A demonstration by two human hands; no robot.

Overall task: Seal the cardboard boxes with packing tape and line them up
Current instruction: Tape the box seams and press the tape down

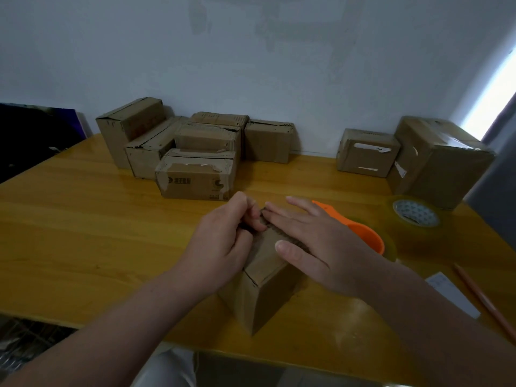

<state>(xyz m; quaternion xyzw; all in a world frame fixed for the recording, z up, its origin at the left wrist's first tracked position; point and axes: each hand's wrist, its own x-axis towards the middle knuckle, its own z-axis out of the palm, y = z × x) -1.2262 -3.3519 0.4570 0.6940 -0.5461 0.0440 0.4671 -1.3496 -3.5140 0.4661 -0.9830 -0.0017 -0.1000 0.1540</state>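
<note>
A small cardboard box (261, 291) stands on the wooden table (83, 233) in front of me, one corner toward me. My left hand (223, 241) curls its fingers round the left top flap at the far end. My right hand (312, 244) lies flat with straight fingers on the right top flap, pressing it down. An orange tape dispenser (363, 230) with clear tape lies just right of the box, partly behind my right hand. A roll of clear packing tape (416, 216) lies flat further right.
Several cardboard boxes (195, 174) are piled at the back left by the wall. Two more boxes (365, 155) stand at the back right. A white paper slip (452, 294) and a pencil (485, 300) lie near the right edge.
</note>
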